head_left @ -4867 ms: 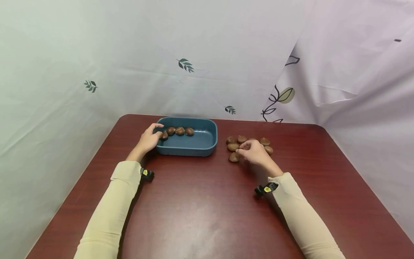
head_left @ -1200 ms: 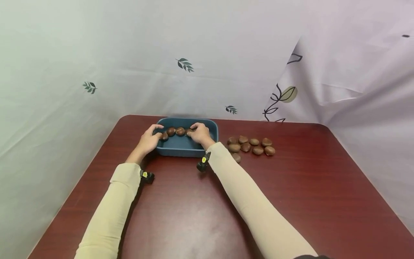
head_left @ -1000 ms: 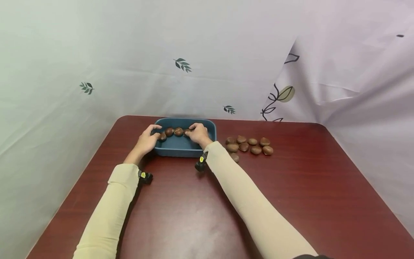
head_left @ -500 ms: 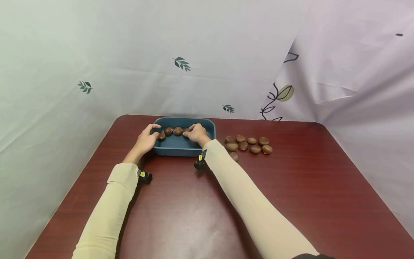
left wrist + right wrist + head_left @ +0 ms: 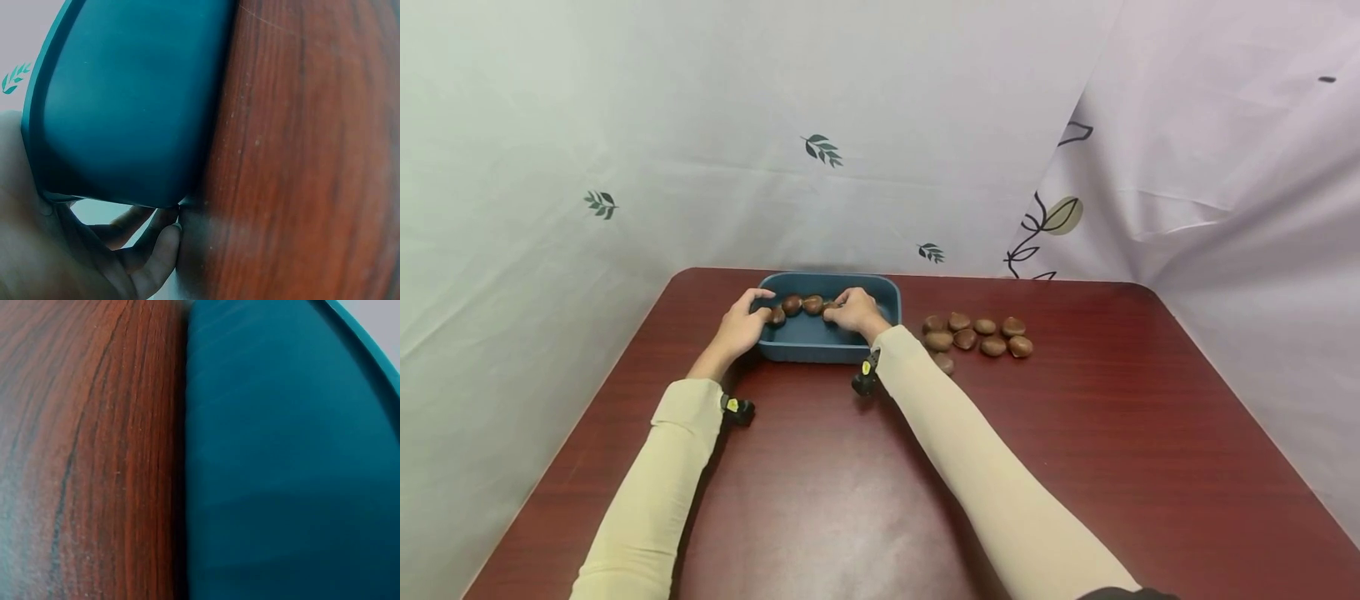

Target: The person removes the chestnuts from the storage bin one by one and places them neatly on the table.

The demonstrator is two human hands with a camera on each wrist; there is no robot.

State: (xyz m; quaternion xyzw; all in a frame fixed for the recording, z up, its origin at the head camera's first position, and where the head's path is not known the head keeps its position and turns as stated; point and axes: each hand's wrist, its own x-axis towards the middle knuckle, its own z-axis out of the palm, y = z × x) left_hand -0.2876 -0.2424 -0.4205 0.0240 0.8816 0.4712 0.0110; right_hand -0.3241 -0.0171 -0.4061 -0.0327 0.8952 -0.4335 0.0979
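A blue rectangular tray (image 5: 820, 353) stands near the table's far edge, with a row of brown chestnuts (image 5: 813, 305) along its inside. At the tray's left end, my left hand (image 5: 739, 327) grips the wall; the left wrist view has its fingers (image 5: 159, 259) curled against the outside of the tray (image 5: 137, 100). Inside the tray, my right hand (image 5: 856, 313) pinches the rightmost chestnut (image 5: 829, 307), which the thumb and fingers partly cover. The right wrist view takes in only the tray's outer wall (image 5: 287, 456) and the tabletop, no fingers.
Several loose chestnuts (image 5: 965, 339) lie in a group right of the tray, one partly behind the right sleeve (image 5: 955, 417). The dark red wooden table (image 5: 820, 483) reaches back to a pale cloth backdrop (image 5: 880, 167) printed with leaves.
My right hand has gone left from the loose chestnuts into the tray, and within the last second its chestnut shifts slightly left along the row. The left hand keeps its place on the tray.
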